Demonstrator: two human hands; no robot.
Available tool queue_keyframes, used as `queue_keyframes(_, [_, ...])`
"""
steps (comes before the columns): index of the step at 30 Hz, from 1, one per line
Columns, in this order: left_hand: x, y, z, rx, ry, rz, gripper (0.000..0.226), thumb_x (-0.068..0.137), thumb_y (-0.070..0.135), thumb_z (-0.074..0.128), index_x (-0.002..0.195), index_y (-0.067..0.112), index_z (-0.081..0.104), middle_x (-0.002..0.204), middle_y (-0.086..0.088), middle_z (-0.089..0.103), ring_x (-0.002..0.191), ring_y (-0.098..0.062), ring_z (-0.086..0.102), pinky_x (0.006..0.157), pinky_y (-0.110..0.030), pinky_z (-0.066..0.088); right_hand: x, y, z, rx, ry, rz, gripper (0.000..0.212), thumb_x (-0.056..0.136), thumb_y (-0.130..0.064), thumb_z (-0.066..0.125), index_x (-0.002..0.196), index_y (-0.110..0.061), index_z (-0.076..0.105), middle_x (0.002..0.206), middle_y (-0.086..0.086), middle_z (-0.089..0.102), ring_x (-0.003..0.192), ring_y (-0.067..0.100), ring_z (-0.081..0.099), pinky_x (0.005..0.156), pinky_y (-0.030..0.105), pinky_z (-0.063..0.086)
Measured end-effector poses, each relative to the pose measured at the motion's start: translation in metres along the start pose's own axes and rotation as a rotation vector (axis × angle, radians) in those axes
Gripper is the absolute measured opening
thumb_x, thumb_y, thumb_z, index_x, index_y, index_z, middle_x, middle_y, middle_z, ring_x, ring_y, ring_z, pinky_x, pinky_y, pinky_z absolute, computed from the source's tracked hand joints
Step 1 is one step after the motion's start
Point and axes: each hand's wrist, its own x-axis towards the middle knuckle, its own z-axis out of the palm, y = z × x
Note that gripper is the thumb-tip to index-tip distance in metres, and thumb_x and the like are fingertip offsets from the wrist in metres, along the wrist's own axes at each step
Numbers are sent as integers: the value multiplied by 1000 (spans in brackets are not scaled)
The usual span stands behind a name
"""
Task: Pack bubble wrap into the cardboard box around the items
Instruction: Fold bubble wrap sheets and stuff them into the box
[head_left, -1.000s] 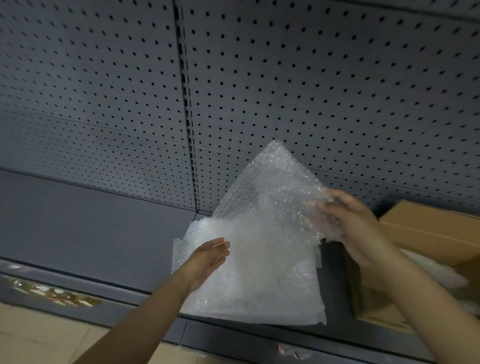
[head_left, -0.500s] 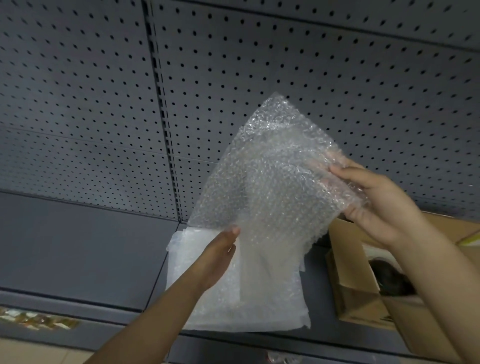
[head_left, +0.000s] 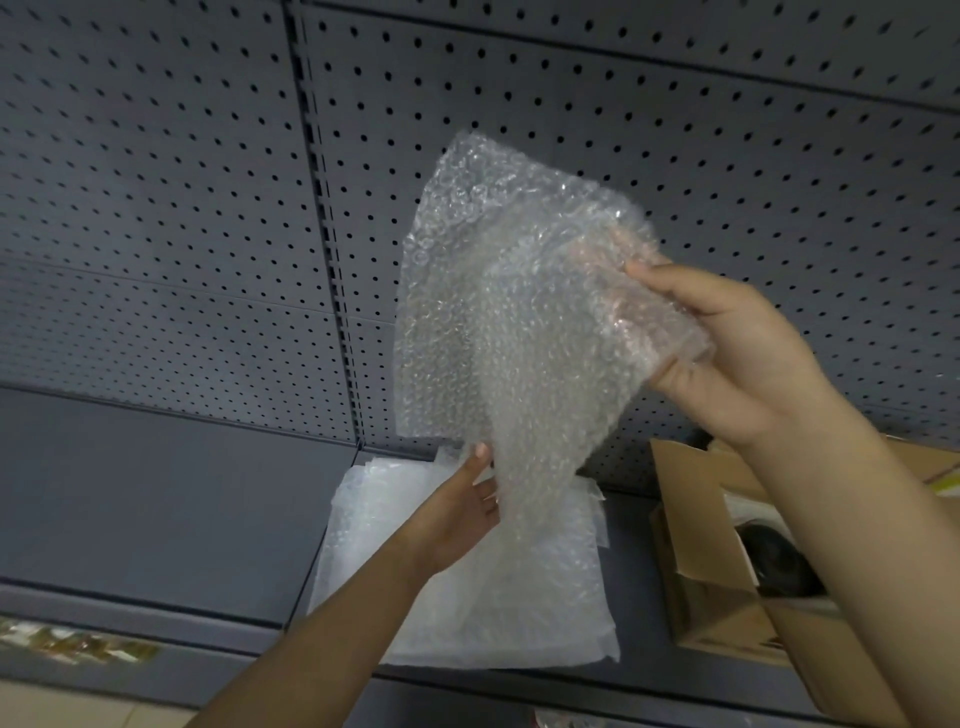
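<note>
Grey shelf (head_left: 156, 499): bubble wrap stack (head_left: 545, 597) at middle, open cardboard box (head_left: 727, 597) at right.

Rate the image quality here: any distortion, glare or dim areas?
Head view: wide-angle lens bows the pegboard lines; dim, even light; small highlights glint on the lifted bubble wrap sheet; the dark item inside the cardboard box is lost in shadow.

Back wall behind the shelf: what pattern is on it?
Dark grey back wall, rows of small holes; head view.
</note>
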Motion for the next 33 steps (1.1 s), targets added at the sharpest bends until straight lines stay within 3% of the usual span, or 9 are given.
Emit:
queue_keyframes(3, [0,0,2,-23,-6,-8,85,72,59,68,144,23,40,137,-3,55,130,-24,47,115,-42,30,1,-6,-3,-24,40,-37,32,79,-18,56,109,-10,63,88,-2,68,73,8,65,65,19,55])
queue_keyframes(7, [-2,5,3,-18,-9,-31,60,91,55,43,143,25,42,140,-3,54,130,-23,49,112,-44,33,-1,-5,-12,-31,113,-48,17,82,-16,54,90,-14,69,78,-6,70,68,6,64,63,17,53])
queue_keyframes(12, [0,8,11,33,-17,-28,78,77,55,67,140,16,46,140,-11,52,131,-29,47,112,-45,34,-2,0,-14,-14,167,-29,27,85,-14,54,72,-18,77,72,-8,71,64,4,66,62,15,54])
queue_keyframes(15, [2,6,10,7,19,-54,80,70,51,76,137,16,51,138,-10,54,128,-27,49,106,-41,40,-2,-1,-13,-38,120,-45,23,93,-13,48,93,-17,71,80,-7,71,72,6,66,66,17,54])
queue_keyframes(20, [0,9,11,-39,72,-32,39,86,37,60,120,20,61,114,-3,67,107,-19,62,98,-36,45,0,-1,-17,-129,127,-72,23,92,-11,50,113,-10,60,96,0,68,85,12,66,73,22,56])
queue_keyframes(26, [-2,11,4,-3,118,10,40,95,32,52,131,16,55,123,-7,64,109,-22,61,105,-42,41,2,7,-25,-220,188,-73,15,90,-10,54,100,-17,63,91,-2,71,80,12,69,63,22,56])
queue_keyframes(30, [-4,12,3,10,132,-7,41,86,34,65,124,19,60,118,-4,67,108,-19,63,101,-37,45,6,11,-29,-249,217,-60,24,89,-10,57,112,-14,62,97,3,69,85,16,67,66,25,56])
queue_keyframes(33, [-3,10,7,144,413,-5,60,81,28,74,132,18,43,124,-5,58,109,-18,58,98,-32,44,7,14,-30,-260,234,-79,28,88,-9,58,116,-13,62,95,2,69,80,15,67,61,22,55])
